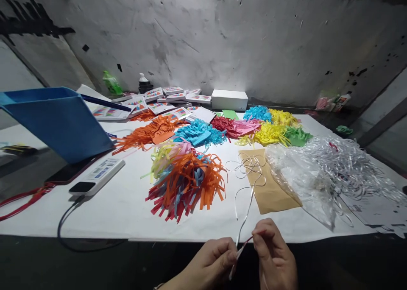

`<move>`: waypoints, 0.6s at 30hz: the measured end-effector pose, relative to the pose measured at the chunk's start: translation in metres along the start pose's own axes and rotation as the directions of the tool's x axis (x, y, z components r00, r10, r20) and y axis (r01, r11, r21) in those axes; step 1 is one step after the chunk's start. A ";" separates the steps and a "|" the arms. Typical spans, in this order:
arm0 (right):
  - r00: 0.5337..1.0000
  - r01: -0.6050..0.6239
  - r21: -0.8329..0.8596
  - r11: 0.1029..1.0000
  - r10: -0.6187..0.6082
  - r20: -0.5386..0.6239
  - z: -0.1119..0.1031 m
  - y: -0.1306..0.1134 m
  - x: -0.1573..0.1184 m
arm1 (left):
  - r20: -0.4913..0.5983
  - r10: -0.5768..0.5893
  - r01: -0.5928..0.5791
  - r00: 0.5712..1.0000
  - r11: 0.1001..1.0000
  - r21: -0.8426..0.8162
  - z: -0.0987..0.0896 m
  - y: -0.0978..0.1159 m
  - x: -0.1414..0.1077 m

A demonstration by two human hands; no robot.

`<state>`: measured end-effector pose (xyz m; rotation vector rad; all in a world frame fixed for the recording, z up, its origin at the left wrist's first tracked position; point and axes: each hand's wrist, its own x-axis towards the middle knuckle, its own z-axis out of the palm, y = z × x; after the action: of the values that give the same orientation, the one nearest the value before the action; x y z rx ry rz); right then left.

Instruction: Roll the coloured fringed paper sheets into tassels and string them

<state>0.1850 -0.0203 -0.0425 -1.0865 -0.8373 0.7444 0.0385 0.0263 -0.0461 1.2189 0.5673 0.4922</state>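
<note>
At the table's front edge, my left hand [216,258] pinches a silvery white ribbon [244,222] between thumb and fingers. My right hand [273,254], just to its right, is closed on a thin red strip [246,241] that runs across to the ribbon at my left hand. The ribbon trails up the table to a loose tangle on a brown paper envelope [273,192]. Left of the envelope lies a pile of fringed paper, with an orange tassel [203,175] on top and red, blue and yellow-green fringes around it.
Clear plastic [302,175] and a heap of silver ribbon [346,163] lie right. More coloured tassels [270,133], flat printed packs [152,95] and a white box [229,100] stand behind. Left are a blue bin [57,120] and a white device [97,177] with a cable.
</note>
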 end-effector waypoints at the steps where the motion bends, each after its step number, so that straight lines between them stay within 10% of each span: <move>1: 1.000 -0.006 0.025 1.000 0.007 -0.018 -0.002 0.003 0.001 | -0.011 0.036 -0.035 0.999 0.997 0.062 -0.001 0.003 -0.001; 9: 0.995 0.100 0.092 0.991 -0.101 -0.001 -0.016 0.003 0.015 | -0.044 0.108 -0.088 0.993 0.943 0.320 -0.013 0.006 -0.008; 18: 0.910 0.246 -0.201 0.948 -0.154 0.385 0.011 -0.046 0.041 | -0.050 0.294 -0.278 0.955 0.938 0.208 -0.024 0.035 0.006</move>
<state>0.2009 0.0059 0.0120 -1.0727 -1.3712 0.6891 0.0260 0.0571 -0.0189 1.4887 0.5185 0.7474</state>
